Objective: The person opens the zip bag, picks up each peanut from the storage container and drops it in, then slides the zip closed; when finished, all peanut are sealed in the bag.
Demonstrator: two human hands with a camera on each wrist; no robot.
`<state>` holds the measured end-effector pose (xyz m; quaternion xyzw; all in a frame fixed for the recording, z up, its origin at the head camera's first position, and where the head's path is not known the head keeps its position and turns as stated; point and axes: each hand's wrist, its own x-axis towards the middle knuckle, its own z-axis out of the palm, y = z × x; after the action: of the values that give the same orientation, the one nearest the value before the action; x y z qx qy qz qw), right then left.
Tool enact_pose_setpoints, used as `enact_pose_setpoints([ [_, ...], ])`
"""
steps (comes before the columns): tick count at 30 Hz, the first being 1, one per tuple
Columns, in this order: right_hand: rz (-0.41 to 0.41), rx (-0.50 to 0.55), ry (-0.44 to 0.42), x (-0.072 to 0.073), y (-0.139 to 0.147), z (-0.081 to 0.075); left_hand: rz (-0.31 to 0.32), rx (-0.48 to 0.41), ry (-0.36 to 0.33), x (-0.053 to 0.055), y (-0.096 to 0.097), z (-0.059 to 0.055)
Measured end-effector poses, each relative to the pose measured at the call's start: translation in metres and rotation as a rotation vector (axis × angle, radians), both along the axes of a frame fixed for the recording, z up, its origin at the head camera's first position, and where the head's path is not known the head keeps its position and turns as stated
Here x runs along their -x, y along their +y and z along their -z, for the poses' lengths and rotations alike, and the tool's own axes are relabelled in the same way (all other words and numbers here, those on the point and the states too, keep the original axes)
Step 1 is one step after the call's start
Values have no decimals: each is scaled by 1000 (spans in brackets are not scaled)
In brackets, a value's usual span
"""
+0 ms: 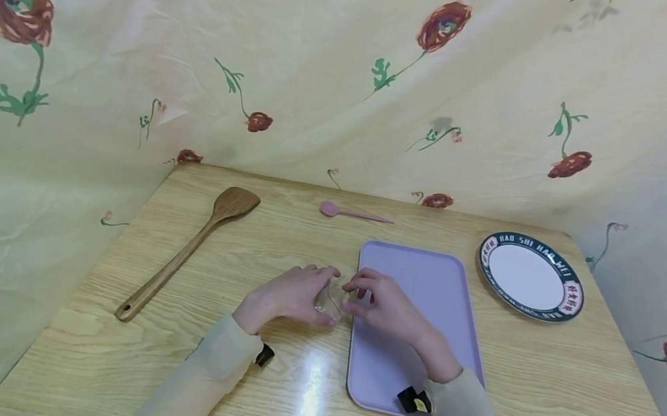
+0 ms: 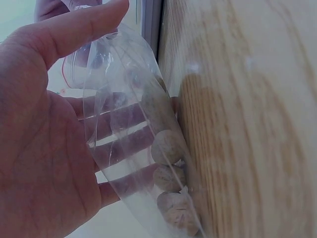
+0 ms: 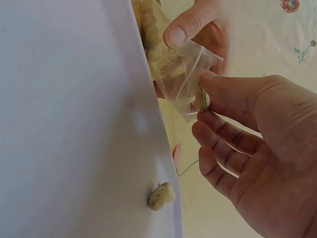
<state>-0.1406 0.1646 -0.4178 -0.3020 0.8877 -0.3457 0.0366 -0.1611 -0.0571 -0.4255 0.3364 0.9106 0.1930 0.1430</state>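
Observation:
A clear zip-top plastic bag [image 1: 331, 299] with several peanuts [image 2: 167, 147] in its lower part stands on the table by the tray's left edge. My left hand [image 1: 295, 293] holds the bag from the left, thumb on the near side and fingers behind it. At the bag's mouth my right hand [image 1: 387, 303] pinches a peanut [image 3: 202, 98] between thumb and fingertip. Another peanut [image 3: 161, 196] lies on the lilac tray [image 1: 418, 270] near its rim, visible in the right wrist view; in the head view my right hand hides it.
On the left lies a wooden spatula [image 1: 191, 248]. Toward the back is a small pink spoon [image 1: 330, 208]. A white plate with a dark lettered rim [image 1: 528, 277] sits to the tray's right. Flowered cloth [image 1: 323, 66] hangs behind the wooden table [image 1: 79, 344].

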Motion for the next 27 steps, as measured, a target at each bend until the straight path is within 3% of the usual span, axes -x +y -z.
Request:
enact_pose_setpoints([
  [27, -24, -18, 19, -1, 1, 1, -7, -4, -11, 0, 0, -1],
])
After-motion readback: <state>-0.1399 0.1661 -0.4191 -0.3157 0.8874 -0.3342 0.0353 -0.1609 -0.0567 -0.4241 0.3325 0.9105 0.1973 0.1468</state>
